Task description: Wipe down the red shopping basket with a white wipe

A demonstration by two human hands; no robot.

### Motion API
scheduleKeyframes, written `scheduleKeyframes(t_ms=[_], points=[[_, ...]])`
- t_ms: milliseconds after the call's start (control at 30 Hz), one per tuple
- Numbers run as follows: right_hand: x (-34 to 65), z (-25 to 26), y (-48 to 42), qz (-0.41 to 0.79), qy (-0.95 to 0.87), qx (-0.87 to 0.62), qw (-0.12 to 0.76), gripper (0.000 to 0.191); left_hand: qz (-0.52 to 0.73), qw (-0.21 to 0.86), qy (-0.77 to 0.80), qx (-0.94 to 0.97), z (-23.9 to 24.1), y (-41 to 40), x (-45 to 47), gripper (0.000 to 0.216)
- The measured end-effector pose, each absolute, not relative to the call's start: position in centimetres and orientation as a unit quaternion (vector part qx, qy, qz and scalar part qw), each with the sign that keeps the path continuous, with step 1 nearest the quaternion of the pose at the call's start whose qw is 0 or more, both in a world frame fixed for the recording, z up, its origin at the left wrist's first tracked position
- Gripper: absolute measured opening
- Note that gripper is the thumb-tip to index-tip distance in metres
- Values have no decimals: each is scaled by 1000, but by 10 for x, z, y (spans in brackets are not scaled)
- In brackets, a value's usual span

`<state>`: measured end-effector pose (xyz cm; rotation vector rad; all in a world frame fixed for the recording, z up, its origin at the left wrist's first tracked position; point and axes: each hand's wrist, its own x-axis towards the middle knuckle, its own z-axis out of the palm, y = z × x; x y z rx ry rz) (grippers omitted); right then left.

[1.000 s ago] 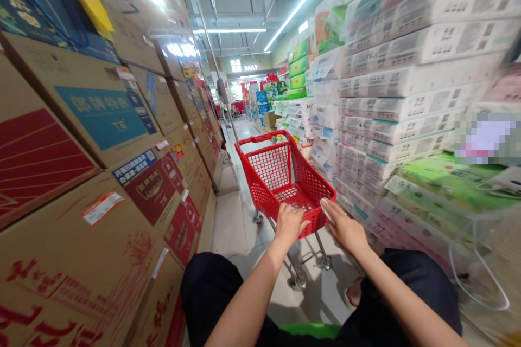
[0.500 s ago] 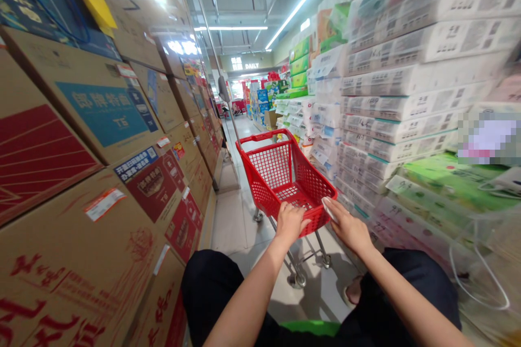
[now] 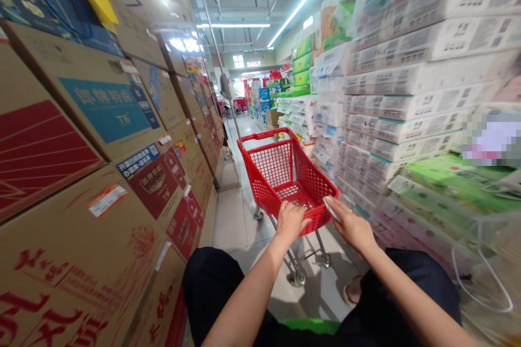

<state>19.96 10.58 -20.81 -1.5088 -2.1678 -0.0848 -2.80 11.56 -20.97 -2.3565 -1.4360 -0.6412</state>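
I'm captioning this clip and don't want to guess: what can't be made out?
In the head view:
White thing under the right hand: mostly hidden by the fingers.
Red cart's rim beneath the left hand: covered by that hand.
Green thing: cut off by the bottom edge.
Distant sign: characters beside "DAILY" too small.
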Motion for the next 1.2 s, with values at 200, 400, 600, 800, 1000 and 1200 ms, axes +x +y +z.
scheduleKeyframes(t_ms=[200, 400, 600, 800, 1000, 1200], points=[[173, -212, 84, -27, -827, -511, 235, 80, -227, 153, -502, -820, -212, 115, -28, 27], [198, -212, 98, -26, -807, -536, 249, 81, -222, 154, -499, -823, -211, 114, -30, 29], [183, -212, 90, -28, -798, -546, 255, 79, -226, 163, -502, -819, -212, 114, -26, 29], [191, -213, 94, -25, -812, -531, 239, 79, -226, 166, -498, -821, -212, 113, -32, 29], [186, -210, 95, -23, -791, -559, 249, 76, -228, 164, -503, -817, -213, 113, -27, 27], [171, -213, 82, -27, -832, -505, 227, 80, -234, 164, -497, -819, -213, 113, -27, 26]])
